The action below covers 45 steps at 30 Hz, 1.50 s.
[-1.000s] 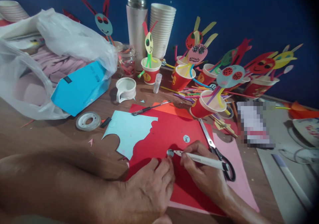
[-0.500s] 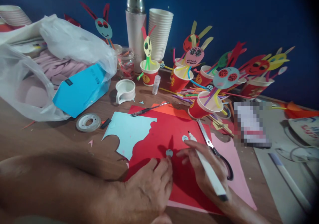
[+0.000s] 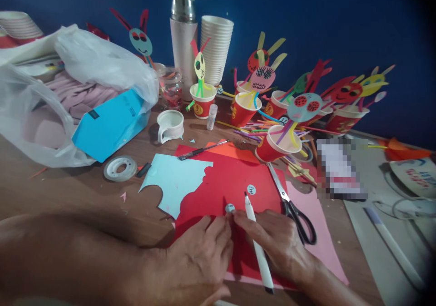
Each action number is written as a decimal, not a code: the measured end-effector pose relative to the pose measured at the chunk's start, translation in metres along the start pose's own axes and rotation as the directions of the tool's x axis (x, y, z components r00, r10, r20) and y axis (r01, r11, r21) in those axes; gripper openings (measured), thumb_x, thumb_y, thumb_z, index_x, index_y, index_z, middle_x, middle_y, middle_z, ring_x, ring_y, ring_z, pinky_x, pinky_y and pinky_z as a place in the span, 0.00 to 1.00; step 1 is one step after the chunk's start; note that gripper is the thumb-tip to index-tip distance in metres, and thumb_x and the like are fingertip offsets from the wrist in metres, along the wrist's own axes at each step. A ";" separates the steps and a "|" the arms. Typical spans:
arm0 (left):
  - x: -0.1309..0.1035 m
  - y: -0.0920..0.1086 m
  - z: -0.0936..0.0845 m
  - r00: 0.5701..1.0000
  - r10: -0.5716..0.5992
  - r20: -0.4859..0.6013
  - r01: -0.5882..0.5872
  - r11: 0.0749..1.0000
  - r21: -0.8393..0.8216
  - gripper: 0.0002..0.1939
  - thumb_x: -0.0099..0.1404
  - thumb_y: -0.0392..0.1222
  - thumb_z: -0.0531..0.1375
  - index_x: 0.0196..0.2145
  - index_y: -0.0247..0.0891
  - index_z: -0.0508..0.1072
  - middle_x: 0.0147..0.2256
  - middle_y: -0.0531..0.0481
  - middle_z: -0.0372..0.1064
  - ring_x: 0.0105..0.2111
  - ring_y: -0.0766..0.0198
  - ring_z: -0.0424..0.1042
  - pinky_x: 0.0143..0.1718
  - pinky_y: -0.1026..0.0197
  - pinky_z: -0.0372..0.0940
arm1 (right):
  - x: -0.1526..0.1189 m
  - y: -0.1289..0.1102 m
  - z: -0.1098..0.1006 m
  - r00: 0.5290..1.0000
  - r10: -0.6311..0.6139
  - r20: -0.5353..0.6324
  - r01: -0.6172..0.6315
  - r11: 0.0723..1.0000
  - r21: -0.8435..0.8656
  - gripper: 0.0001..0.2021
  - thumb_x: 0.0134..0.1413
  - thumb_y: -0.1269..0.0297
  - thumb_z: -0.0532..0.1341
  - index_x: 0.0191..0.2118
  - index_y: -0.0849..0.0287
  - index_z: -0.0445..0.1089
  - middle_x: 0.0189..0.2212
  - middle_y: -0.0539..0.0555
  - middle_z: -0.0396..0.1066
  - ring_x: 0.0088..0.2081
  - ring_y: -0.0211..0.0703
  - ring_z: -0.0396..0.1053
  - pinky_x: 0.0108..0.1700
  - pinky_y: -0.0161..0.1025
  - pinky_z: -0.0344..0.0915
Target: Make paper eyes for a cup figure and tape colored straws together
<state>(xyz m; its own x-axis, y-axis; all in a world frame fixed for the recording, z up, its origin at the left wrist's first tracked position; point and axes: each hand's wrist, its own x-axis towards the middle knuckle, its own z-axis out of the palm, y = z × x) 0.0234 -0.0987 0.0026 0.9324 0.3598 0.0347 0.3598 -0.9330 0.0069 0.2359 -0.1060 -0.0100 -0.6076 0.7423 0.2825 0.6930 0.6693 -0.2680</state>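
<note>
1. Head view, what has changed: a second ago my right hand (image 3: 277, 244) had the white marker (image 3: 257, 244) laid nearly flat, its tip on the small paper disc (image 3: 230, 208). Now the marker stands up through my fingers with its tip lifted clear, pointing away from me, so I judge the drawing on this disc done.
2. Head view, hands: my right hand grips the marker loosely while its fingertips reach to the disc. My left hand (image 3: 200, 260) lies palm down on the red paper sheet (image 3: 221, 183), fingers together, tips touching the disc's near edge. The disc sits on the red sheet, pinned between both sets of fingertips.
3. Head view, room: a second marked disc (image 3: 251, 189) lies just beyond. The scissors (image 3: 293, 206) rest close to my right hand, along the sheet's right edge. The light blue paper (image 3: 172, 181) overlaps the left edge. Bare red sheet lies ahead before the red paper cup (image 3: 277, 145).
</note>
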 end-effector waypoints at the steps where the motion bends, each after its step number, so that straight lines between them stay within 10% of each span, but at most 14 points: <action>1: -0.001 -0.001 -0.003 1.000 -0.001 0.016 0.001 1.000 -0.004 0.26 0.64 0.53 0.47 0.47 0.27 0.66 0.50 0.33 0.62 0.50 0.50 0.57 0.48 0.51 0.51 | 0.000 0.000 0.000 1.000 0.000 0.002 0.000 1.000 -0.002 0.16 0.56 0.72 0.51 0.50 0.57 0.64 0.24 0.52 0.71 0.24 0.38 0.66 0.28 0.35 0.61; 8: 0.000 0.001 -0.004 1.000 -0.012 0.026 0.012 1.000 0.011 0.27 0.64 0.54 0.47 0.48 0.27 0.67 0.49 0.34 0.63 0.49 0.48 0.59 0.46 0.51 0.52 | -0.003 0.003 0.005 0.999 0.040 0.030 -0.043 0.996 0.078 0.16 0.55 0.72 0.52 0.49 0.57 0.63 0.23 0.50 0.69 0.21 0.37 0.63 0.25 0.35 0.59; 15: 0.003 0.001 0.000 0.999 -0.003 0.036 0.003 1.000 -0.002 0.25 0.64 0.54 0.48 0.44 0.29 0.69 0.46 0.35 0.66 0.47 0.51 0.60 0.43 0.52 0.54 | -0.007 0.002 0.004 0.908 0.413 -0.079 -0.325 0.808 0.491 0.19 0.58 0.66 0.49 0.56 0.52 0.57 0.32 0.52 0.70 0.30 0.40 0.70 0.34 0.38 0.67; 20: 0.001 0.001 0.002 1.000 0.004 -0.001 -0.004 1.000 -0.023 0.26 0.62 0.56 0.51 0.44 0.29 0.70 0.45 0.34 0.66 0.47 0.51 0.60 0.44 0.52 0.53 | 0.006 -0.005 -0.005 0.921 0.380 -0.088 -0.281 0.804 0.525 0.12 0.56 0.68 0.52 0.43 0.57 0.69 0.32 0.54 0.71 0.32 0.40 0.70 0.34 0.36 0.67; 30: -0.001 -0.002 -0.002 0.999 0.049 0.004 -0.050 0.996 0.068 0.22 0.62 0.49 0.52 0.47 0.30 0.68 0.50 0.34 0.63 0.50 0.49 0.59 0.45 0.50 0.54 | 0.011 -0.013 0.006 0.691 0.722 -0.041 -0.639 0.636 0.433 0.10 0.48 0.58 0.60 0.24 0.58 0.64 0.17 0.48 0.70 0.19 0.37 0.68 0.21 0.31 0.62; 45: 0.000 0.000 0.005 0.999 0.030 -0.027 -0.029 0.999 0.035 0.23 0.62 0.51 0.52 0.46 0.30 0.68 0.50 0.33 0.63 0.51 0.48 0.58 0.45 0.48 0.54 | 0.012 -0.009 0.009 0.729 0.684 0.029 -0.620 0.642 0.452 0.10 0.50 0.59 0.59 0.25 0.58 0.62 0.15 0.47 0.67 0.15 0.33 0.63 0.17 0.29 0.59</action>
<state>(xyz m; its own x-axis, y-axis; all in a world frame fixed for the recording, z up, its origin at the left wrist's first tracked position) 0.0233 -0.0991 -0.0021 0.9415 0.3314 0.0619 0.3336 -0.9423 -0.0295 0.2189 -0.1030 -0.0121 0.0193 0.9998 -0.0039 0.6460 -0.0155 -0.7632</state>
